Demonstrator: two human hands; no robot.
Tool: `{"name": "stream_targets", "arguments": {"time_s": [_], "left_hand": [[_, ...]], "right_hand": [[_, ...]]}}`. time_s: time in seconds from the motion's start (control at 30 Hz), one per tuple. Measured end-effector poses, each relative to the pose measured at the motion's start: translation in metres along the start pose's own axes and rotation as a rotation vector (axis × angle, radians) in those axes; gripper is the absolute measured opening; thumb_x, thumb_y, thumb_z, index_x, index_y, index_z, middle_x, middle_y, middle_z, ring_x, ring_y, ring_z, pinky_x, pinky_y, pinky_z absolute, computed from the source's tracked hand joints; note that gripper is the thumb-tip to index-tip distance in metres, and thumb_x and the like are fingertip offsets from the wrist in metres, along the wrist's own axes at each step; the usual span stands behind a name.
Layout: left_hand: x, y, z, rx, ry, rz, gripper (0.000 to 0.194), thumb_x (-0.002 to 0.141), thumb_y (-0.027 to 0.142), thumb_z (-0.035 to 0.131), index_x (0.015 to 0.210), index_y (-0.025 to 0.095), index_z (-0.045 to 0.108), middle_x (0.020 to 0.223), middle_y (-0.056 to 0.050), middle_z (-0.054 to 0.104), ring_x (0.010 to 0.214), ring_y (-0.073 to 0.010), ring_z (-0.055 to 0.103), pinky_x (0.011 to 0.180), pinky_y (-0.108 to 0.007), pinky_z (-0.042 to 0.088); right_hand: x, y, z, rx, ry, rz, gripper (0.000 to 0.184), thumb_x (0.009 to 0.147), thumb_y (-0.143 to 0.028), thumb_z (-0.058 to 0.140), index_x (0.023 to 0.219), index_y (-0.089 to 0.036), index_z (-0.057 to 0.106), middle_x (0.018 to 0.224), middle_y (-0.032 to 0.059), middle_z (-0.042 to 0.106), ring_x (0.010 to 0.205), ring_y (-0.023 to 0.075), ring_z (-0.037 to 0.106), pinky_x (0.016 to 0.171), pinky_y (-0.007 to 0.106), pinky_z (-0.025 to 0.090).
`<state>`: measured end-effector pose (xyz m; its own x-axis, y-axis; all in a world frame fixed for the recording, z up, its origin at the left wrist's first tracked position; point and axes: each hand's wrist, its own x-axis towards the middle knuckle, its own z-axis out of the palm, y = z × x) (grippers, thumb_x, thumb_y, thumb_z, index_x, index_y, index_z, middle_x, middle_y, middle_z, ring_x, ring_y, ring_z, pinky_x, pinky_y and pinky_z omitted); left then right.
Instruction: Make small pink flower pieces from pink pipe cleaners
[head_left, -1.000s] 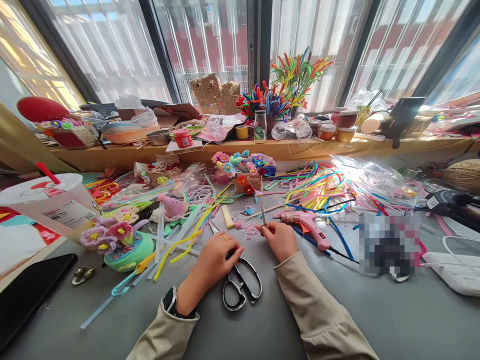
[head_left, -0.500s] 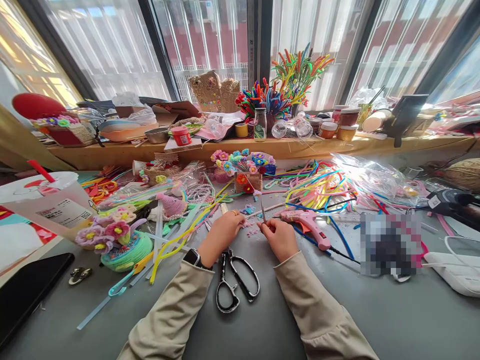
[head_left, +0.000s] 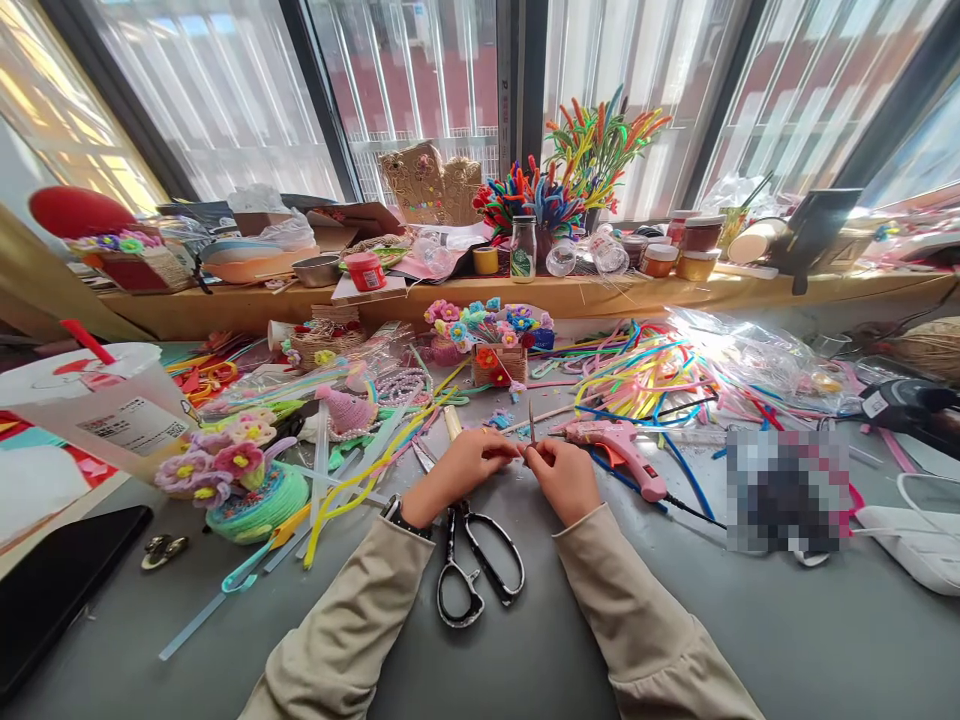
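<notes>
My right hand [head_left: 564,478] pinches the bottom of a thin brown stem [head_left: 531,420] that stands upright from its fingers. My left hand [head_left: 466,465] has its fingertips against the right hand at the base of that stem; whether it grips the stem I cannot tell. Black-handled scissors [head_left: 474,570] lie on the grey table [head_left: 750,640] just below both hands, handles toward me. A pink glue gun [head_left: 616,445] lies right of the right hand. Small pink scraps are hidden under the hands.
Coloured pipe cleaners [head_left: 637,375] spread at the back right. A yarn flower pot [head_left: 240,480] and a plastic cup [head_left: 105,405] stand at the left, a black phone [head_left: 60,590] at the near left. A small flower basket [head_left: 491,345] stands behind the hands.
My left hand left the scissors and moved up and right until its fingertips met the right hand at the stem. The scissors stay on the table.
</notes>
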<state>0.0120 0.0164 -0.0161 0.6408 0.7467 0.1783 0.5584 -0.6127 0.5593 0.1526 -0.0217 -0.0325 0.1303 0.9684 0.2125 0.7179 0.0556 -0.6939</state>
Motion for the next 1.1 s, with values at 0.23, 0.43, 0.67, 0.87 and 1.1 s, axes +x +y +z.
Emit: {"name": "stream_targets", "arguments": {"time_s": [0.23,0.43,0.67,0.87,1.1], "left_hand": [[0.0,-0.001,0.001,-0.136,0.057,-0.089,0.023,0.07,0.021,0.042,0.085,0.014,0.057,0.087,-0.005,0.057,0.078,-0.0128,0.051,0.071,-0.024,0.04],[-0.002,-0.006,-0.003,-0.178,0.25,-0.252,0.025,0.07,0.026,0.043,0.084,0.012,0.058,0.089,-0.008,0.057,0.083,-0.0157,0.051,0.076,-0.028,0.038],[-0.005,0.007,-0.005,-0.65,0.092,-0.27,0.03,0.067,0.033,0.05,0.086,0.011,0.056,0.088,-0.006,0.057,0.083,-0.014,0.051,0.076,-0.023,0.037],[-0.007,0.011,-0.007,-0.691,0.17,-0.32,0.021,0.062,0.03,0.055,0.072,0.012,0.059,0.073,-0.002,0.058,0.071,-0.0111,0.05,0.068,-0.02,0.038],[-0.012,0.007,-0.018,-0.849,0.382,-0.283,0.017,0.064,0.029,0.054,0.063,0.012,0.056,0.06,0.001,0.051,0.059,-0.0074,0.047,0.059,-0.018,0.037]], "right_hand": [[-0.001,-0.001,-0.001,0.042,-0.023,0.017,0.031,0.07,-0.039,0.04,0.054,-0.016,0.055,0.048,0.0,0.051,0.045,0.0088,0.041,0.045,0.019,0.025],[-0.002,-0.003,0.0,0.1,-0.071,0.026,0.028,0.066,-0.037,0.046,0.052,-0.015,0.054,0.045,-0.0011,0.05,0.043,0.0074,0.041,0.044,0.018,0.026],[-0.008,-0.013,0.004,0.225,-0.178,-0.047,0.024,0.066,-0.031,0.049,0.049,-0.014,0.05,0.041,-0.0026,0.048,0.038,0.0061,0.042,0.044,0.017,0.03],[-0.01,-0.017,0.006,0.436,-0.246,-0.01,0.021,0.064,-0.031,0.051,0.052,-0.014,0.051,0.041,-0.0029,0.046,0.035,0.0058,0.042,0.041,0.017,0.033],[-0.006,-0.016,0.004,0.872,-0.363,0.055,0.022,0.061,-0.031,0.054,0.068,-0.01,0.055,0.05,-0.0005,0.049,0.042,0.0075,0.047,0.04,0.019,0.038]]}}
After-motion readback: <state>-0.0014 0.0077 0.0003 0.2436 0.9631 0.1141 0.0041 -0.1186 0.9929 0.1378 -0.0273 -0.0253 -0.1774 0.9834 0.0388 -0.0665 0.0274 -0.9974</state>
